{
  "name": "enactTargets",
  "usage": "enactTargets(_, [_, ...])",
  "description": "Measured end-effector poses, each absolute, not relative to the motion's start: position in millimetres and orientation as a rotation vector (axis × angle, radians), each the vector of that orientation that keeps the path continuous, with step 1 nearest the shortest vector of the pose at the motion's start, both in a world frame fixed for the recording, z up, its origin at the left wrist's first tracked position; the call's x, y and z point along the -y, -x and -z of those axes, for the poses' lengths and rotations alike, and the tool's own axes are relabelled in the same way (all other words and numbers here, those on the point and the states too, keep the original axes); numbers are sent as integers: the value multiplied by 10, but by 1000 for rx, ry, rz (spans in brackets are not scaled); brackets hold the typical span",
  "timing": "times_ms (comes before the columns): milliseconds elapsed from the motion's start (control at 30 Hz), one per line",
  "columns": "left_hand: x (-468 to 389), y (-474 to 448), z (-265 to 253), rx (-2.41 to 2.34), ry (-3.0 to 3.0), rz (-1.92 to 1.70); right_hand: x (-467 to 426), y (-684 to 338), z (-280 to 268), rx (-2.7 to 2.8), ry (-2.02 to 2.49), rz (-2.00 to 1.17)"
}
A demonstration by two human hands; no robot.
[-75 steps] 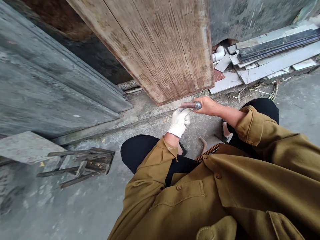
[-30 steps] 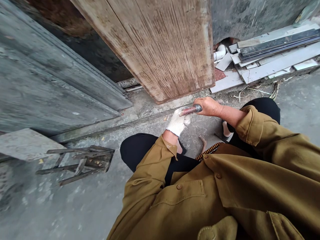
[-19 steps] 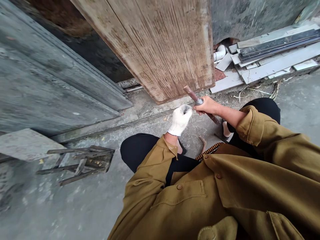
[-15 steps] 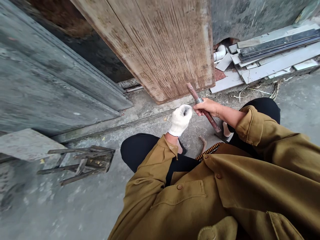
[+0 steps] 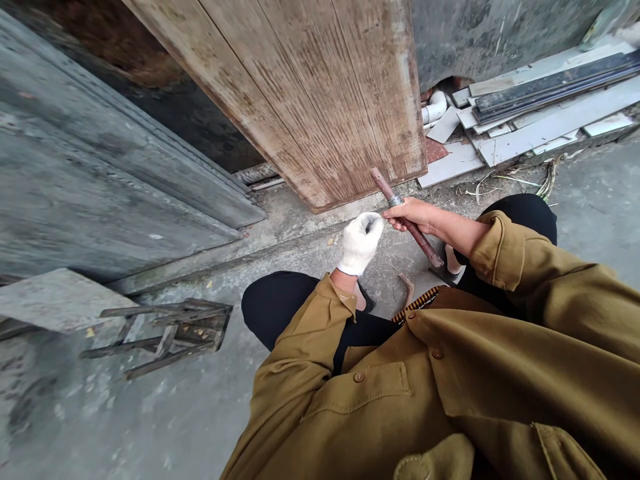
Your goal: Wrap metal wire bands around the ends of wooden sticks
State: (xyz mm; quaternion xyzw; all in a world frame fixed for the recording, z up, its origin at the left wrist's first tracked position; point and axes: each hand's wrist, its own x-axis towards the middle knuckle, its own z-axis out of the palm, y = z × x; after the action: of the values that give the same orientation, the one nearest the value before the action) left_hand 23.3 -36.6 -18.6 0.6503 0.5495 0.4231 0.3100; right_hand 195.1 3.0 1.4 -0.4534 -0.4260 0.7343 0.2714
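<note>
My right hand (image 5: pixel 414 215), bare, is wrapped round a reddish-brown stick (image 5: pixel 424 245) held at a slant in front of my knees. Just above my fingers, a coil of thin grey wire (image 5: pixel 395 201) is wound round the stick. My left hand (image 5: pixel 360 241) wears a white knit glove and is closed like a fist, right beside my right fingertips. Whatever it may hold is hidden in the glove. Between my feet a short bent piece of wood (image 5: pixel 407 288) lies on the concrete.
A large wooden panel (image 5: pixel 320 100) leans ahead, its lower end on a concrete ledge. White and dark strips (image 5: pixel 550 100) are stacked at the right by a white pipe (image 5: pixel 435 109). A small wooden stool (image 5: pixel 170 333) lies on its side at the left, near a grey door (image 5: pixel 110 167).
The view has shifted slightly. Both hands keep nearly the same pose, the right still round the stick and the left still closed beside it.
</note>
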Motion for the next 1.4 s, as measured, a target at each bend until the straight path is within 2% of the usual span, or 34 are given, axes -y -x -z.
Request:
enactTargets(133, [353,-285,193,-1408,-1194,-1107,14,-1923,-82,1641,1303,-1368])
enactTargets(233, [343,-300,230,-1421,-1126,-1124,57,-1909,-84,1933,1338,-967])
enactTargets(433, [328,-329,289,-1477,-1059,-1120,81,-1914,-32,2241,1418,-623])
enactTargets(733, [364,-355,220,-1159,-778,-1104,53,-1989,-52,2430,1446,-472])
enactTargets(1400, [367,-333,243,-1088,-810,-1084,-2,-2025,-90,2446,1348,-552])
